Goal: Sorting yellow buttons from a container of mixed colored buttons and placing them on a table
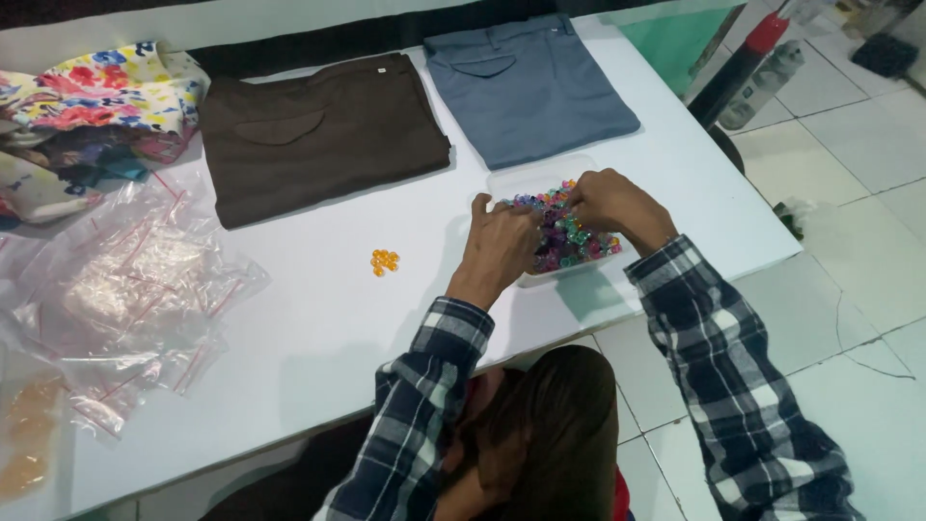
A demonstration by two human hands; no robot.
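Both of my hands reach into a clear plastic tray (521, 178) filled with several small multicoloured beads (569, 236) on the white table (318, 318). My left hand (502, 241) rests knuckles-up over the beads' left side. My right hand (612, 203) curls over their right side, fingertips down among them. Whether either hand pinches a bead is hidden by the fingers. A small cluster of orange beads (384, 260) lies apart on the table, left of the tray.
Folded brown trousers (318, 135) and folded grey-blue trousers (531, 87) lie at the far side. Floral cloth (96, 96) is piled at the far left. Several clear zip bags (125, 289) are spread at the left. Tiled floor (849, 241) lies to the right.
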